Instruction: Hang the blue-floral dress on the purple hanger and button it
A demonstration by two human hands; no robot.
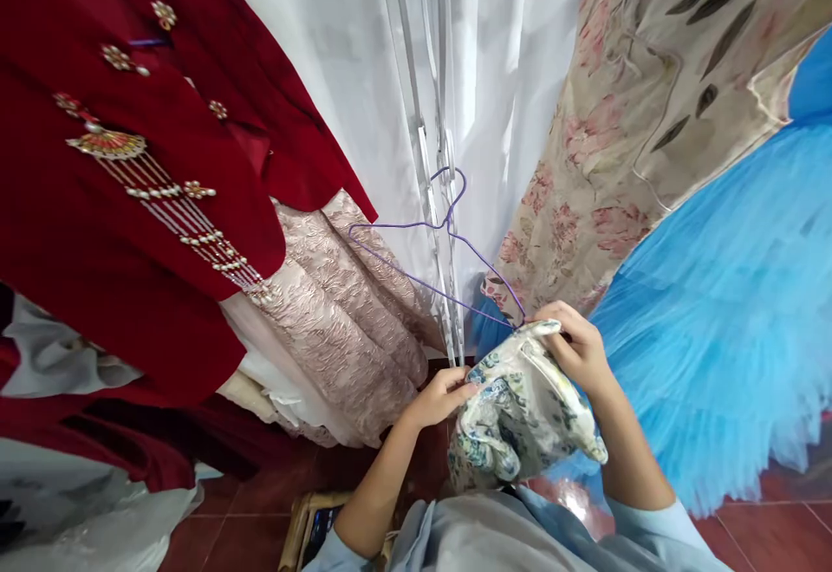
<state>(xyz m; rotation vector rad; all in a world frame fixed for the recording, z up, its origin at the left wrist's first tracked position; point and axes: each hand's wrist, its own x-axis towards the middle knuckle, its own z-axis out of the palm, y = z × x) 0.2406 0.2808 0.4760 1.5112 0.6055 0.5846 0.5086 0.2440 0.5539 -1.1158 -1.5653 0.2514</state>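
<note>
A purple wire hanger (pixel 447 225) hangs by its hook from a metal rack strip in front of me. Its right lower corner meets a floral garment (pixel 520 416), white with blue and green print. My right hand (pixel 575 342) is closed on the garment's upper edge, right at that hanger corner. On the other side, my left hand (pixel 442 397) pinches the garment's left edge between thumb and fingers. The cloth hangs bunched between both hands, so its full shape is hidden. The hanger's left arm is bare.
A red jacket (pixel 195 208) with beaded ornaments and a pale pink brocade skirt (pixel 351 312) hang at left. To the right are a beige floral dress (pixel 585 165) and a blue tulle skirt (pixel 728 321). A white curtain (pixel 312 69) stands behind; a bamboo-framed item (pixel 299 529) sits below.
</note>
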